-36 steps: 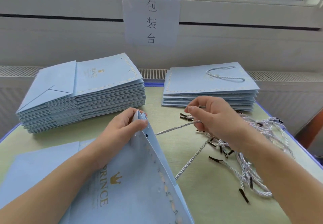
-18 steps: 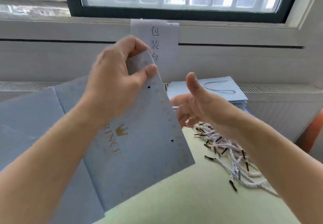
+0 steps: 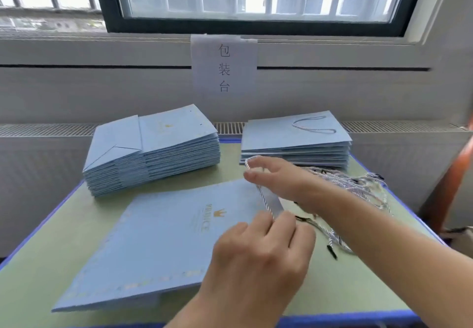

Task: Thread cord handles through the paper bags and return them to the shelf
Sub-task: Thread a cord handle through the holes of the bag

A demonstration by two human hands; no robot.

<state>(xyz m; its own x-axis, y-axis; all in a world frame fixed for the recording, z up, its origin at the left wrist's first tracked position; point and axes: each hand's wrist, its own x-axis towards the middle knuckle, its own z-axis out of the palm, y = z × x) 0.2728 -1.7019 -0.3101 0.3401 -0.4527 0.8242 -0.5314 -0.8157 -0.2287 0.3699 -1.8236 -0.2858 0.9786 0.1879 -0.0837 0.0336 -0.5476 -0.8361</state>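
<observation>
Blue paper bag (image 3: 163, 245) lies flat on the desk (image 3: 64, 227), its top edge under both hands. Along that edge runs the cord (image 3: 263, 197), pinched by the right hand (image 3: 279, 181) at the far end and the left hand (image 3: 261, 258) at the near.

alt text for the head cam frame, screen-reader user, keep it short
A person's two hands work a white cord handle at the edge of a flat light-blue paper bag on a green table: the right hand holds the cord's loop, the left hand is at its lower end. Behind lie two stacks of bags, with loose cords at right.
</observation>
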